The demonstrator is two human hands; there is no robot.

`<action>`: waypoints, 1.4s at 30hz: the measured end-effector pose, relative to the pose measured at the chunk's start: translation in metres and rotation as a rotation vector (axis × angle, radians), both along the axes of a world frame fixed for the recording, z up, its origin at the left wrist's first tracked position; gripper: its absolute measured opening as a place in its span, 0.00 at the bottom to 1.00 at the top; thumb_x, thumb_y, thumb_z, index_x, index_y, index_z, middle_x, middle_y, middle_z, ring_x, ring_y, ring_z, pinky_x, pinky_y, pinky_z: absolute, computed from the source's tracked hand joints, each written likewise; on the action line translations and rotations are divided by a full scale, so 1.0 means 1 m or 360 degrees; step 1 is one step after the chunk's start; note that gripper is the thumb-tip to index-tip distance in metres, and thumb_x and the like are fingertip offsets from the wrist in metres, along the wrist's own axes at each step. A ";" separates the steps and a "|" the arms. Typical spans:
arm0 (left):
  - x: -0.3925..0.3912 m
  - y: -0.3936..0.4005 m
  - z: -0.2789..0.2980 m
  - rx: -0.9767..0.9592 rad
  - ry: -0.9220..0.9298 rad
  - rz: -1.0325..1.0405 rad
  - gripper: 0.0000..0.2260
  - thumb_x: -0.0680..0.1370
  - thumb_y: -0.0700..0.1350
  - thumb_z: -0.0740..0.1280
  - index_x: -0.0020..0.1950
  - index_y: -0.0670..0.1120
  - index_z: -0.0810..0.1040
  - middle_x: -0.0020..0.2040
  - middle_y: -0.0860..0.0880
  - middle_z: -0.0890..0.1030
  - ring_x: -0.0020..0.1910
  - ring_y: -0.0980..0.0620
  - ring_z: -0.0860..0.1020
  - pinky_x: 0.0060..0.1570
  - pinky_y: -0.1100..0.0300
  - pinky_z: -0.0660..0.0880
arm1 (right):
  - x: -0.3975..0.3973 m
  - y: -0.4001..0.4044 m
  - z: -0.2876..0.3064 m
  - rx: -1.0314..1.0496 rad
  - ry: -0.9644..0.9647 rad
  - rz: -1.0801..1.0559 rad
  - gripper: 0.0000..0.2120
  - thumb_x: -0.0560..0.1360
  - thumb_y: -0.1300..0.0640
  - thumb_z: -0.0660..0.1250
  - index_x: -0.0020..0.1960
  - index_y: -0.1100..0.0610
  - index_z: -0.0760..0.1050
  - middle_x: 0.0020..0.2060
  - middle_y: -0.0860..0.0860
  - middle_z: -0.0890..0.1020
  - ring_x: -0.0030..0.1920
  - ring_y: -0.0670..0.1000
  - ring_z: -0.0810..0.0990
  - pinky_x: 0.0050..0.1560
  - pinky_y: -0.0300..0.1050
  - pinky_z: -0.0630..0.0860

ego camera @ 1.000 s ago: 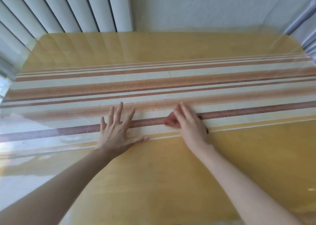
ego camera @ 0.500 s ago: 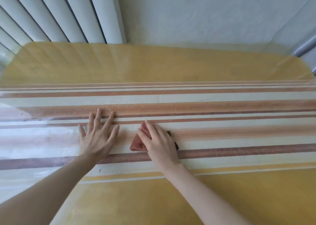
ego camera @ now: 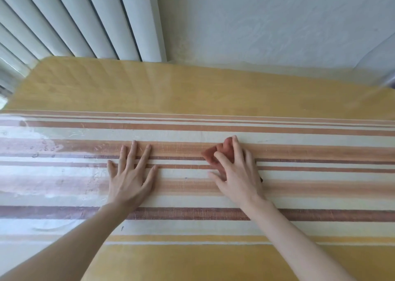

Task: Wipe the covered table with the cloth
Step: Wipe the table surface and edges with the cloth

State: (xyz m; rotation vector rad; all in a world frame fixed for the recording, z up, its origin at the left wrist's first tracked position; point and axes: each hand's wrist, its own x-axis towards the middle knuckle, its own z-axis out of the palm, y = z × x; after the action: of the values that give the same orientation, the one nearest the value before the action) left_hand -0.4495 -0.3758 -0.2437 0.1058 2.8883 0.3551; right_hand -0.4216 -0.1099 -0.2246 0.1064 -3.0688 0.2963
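Observation:
The table (ego camera: 192, 92) wears a yellow cloth with brown, orange and cream stripes under a clear glossy plastic cover. A small reddish-brown cloth (ego camera: 210, 155) lies on the striped band, right of centre. My right hand (ego camera: 239, 174) presses flat on it with spread fingers, hiding most of it; a dark corner shows by the wrist. My left hand (ego camera: 130, 174) rests flat on the cover to the left, fingers apart, holding nothing.
White vertical blinds (ego camera: 74, 20) hang behind the table's far left. A pale wall (ego camera: 267, 20) runs along the far edge. The plastic cover lifts up at the far right corner (ego camera: 380, 56). Glare and smears sit on the left stripes (ego camera: 42, 148).
Both hands have slid away from me across the stripes, from the near dark stripe to the orange band. The right hand carried the cloth along and spread over it.

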 end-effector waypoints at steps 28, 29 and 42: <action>-0.033 0.002 0.011 0.0031 0.0213 -0.0065 0.28 0.75 0.63 0.41 0.74 0.59 0.53 0.77 0.50 0.50 0.75 0.48 0.47 0.71 0.42 0.43 | 0.007 -0.089 -0.023 -0.0354 0.0396 0.0552 0.15 0.72 0.56 0.65 0.58 0.55 0.77 0.42 0.57 0.77 0.40 0.55 0.75 0.38 0.48 0.76; -0.038 0.003 0.013 0.0030 0.0219 -0.0075 0.28 0.75 0.63 0.42 0.74 0.59 0.54 0.77 0.50 0.50 0.75 0.47 0.47 0.71 0.42 0.43 | 0.012 -0.088 -0.023 -0.0334 0.0371 0.0704 0.16 0.71 0.57 0.67 0.59 0.54 0.77 0.42 0.57 0.77 0.41 0.55 0.75 0.38 0.48 0.75; -0.067 0.014 0.010 0.0057 0.0226 -0.0084 0.27 0.76 0.64 0.45 0.74 0.58 0.51 0.77 0.48 0.48 0.76 0.47 0.45 0.71 0.42 0.42 | -0.111 -0.037 -0.024 -0.0285 0.0406 -0.0118 0.12 0.75 0.52 0.66 0.57 0.54 0.78 0.46 0.59 0.76 0.42 0.56 0.74 0.37 0.47 0.75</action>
State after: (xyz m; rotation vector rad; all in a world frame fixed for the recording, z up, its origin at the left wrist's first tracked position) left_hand -0.5161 -0.3623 -0.2333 0.2214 3.0125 0.4049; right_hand -0.5325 -0.1472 -0.2490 0.0198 -2.7718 0.5086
